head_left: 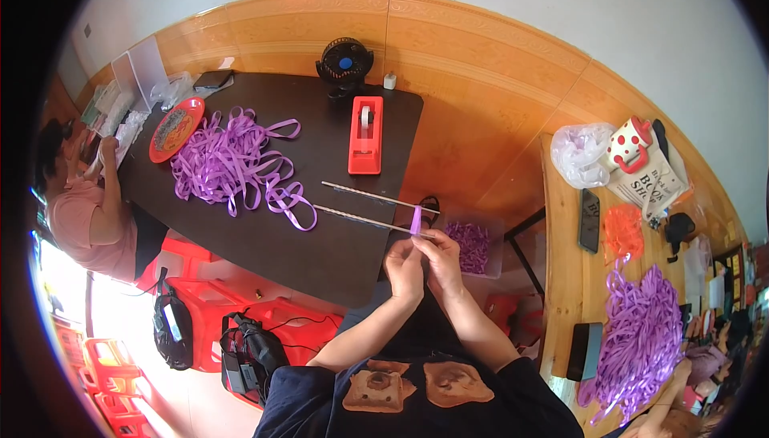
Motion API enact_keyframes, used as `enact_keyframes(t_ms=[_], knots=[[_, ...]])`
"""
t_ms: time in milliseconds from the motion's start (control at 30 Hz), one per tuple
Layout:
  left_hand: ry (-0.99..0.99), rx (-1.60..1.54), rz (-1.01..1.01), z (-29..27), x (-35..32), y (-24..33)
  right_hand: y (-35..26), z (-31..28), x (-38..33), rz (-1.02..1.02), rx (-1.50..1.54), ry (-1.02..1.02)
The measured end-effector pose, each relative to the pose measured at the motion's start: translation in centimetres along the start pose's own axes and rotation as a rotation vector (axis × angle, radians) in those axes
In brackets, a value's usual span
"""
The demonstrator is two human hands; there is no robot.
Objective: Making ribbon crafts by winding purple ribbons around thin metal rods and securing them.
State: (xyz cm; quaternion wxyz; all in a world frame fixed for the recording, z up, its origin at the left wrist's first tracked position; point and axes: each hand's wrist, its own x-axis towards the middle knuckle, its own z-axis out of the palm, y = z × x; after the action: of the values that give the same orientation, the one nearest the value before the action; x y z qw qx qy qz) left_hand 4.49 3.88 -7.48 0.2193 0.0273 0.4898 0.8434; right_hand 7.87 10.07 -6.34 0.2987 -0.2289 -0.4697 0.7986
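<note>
Two thin metal rods [364, 192] reach out over the right end of the dark table, roughly side by side. Near their right ends a short band of purple ribbon [416, 220] spans both rods. My right hand [442, 260] pinches at the lower end of this band, thumb and index finger together. Close beside it, my left hand [405, 268] is closed, its fingertips nearly meeting the right hand's. Whatever is between the left fingertips is too small to make out.
On the dark table [320, 266] lie a heap of purple ribbon [232, 157], a red plate [178, 129], a red tape dispenser [365, 135] and a black fan [344, 65]. A bin of ribbon pieces [469, 247] stands below. Another person [92, 222] sits left; a wooden table [561, 294] stands right.
</note>
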Motion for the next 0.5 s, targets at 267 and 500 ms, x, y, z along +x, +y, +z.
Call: enact_keyframes(t_ms=[267, 500], knots=[[-0.006, 0.111, -0.044, -1.3, 0.0, -0.4, 1.0, 0.3, 0.2, -0.077, -0.028, 0.034], [-0.113, 0.204, -0.107, -3.3, -2.2, 0.7, 1.8, 0.7, 0.0, -0.029, -0.012, 0.034]])
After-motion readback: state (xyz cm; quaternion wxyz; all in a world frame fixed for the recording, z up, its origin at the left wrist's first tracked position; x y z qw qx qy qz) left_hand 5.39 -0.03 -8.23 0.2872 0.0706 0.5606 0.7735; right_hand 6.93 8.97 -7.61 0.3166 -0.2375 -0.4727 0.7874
